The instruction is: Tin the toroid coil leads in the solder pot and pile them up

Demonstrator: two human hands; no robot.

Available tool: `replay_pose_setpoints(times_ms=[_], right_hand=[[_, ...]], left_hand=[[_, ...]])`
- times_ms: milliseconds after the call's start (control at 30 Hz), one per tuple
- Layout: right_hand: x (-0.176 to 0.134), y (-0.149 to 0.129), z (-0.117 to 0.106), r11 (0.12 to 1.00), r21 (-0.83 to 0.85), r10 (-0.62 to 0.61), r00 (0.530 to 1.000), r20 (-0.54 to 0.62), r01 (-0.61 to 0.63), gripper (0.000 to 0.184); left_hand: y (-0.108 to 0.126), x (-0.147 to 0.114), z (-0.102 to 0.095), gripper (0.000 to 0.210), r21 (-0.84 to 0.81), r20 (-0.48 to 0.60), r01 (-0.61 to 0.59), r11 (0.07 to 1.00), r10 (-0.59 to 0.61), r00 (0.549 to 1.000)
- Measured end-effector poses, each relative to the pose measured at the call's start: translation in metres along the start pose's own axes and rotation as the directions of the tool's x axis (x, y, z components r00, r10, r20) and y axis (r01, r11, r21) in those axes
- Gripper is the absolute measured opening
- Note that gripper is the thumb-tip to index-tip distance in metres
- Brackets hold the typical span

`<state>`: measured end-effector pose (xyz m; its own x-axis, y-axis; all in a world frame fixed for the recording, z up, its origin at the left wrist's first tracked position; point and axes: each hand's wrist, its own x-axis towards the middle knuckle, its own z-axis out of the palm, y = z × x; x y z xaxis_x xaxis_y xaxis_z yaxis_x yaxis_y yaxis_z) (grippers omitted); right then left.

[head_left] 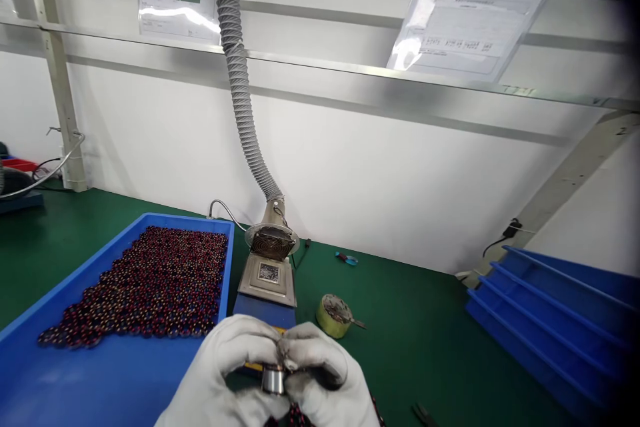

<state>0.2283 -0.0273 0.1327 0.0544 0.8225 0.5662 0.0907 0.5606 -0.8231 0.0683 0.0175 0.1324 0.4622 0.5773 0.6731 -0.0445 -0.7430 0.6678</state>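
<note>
The gloves (215,373) are grey-smudged white, the cylinder (273,380) silver, the tray (105,383) blue, its parts (165,283) red-speckled black.

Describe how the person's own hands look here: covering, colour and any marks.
The left hand and right hand wear white, soft-looking gloves. Dark grey smudges soil the fingertips. No printed marking is visible on them, and no sleeves show.

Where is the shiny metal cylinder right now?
Low in the head view, left of centre: the metal cylinder is between the gloved left hand and right hand, nearer than the yellowish pot.
</note>
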Motion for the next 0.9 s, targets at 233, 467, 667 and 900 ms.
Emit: replay_pose_setpoints(times_ms=[233,467,667,900], right_hand=[[0.0,0.001,0.0,0.857,-0.391,-0.348,0.937,0.038,0.335,0.023],[-0.003,-0.007,-0.001,0.997,-0.077,-0.003,0.994,-0.107,-0.005,0.012],[-0.006,-0.009,-0.011,0.991,-0.12,0.074,0.995,0.064,-0.066,0.016],[-0.005,-0.01,-0.003,0.967,-0.252,-0.015,0.997,0.079,0.034,0.019]], left_hand=[[0.001,0.001,0.002,0.025,0.359,0.093,-0.171,0.918,0.147,0.985],[0.005,0.002,0.004,0.029,0.223,-0.024,-0.053,0.973,0.06,0.998],[0.006,0.002,0.001,0.037,0.057,-0.029,0.098,0.994,-0.097,0.995],[0.007,0.004,0.003,0.033,0.238,0.095,0.01,0.971,-0.034,0.995]])
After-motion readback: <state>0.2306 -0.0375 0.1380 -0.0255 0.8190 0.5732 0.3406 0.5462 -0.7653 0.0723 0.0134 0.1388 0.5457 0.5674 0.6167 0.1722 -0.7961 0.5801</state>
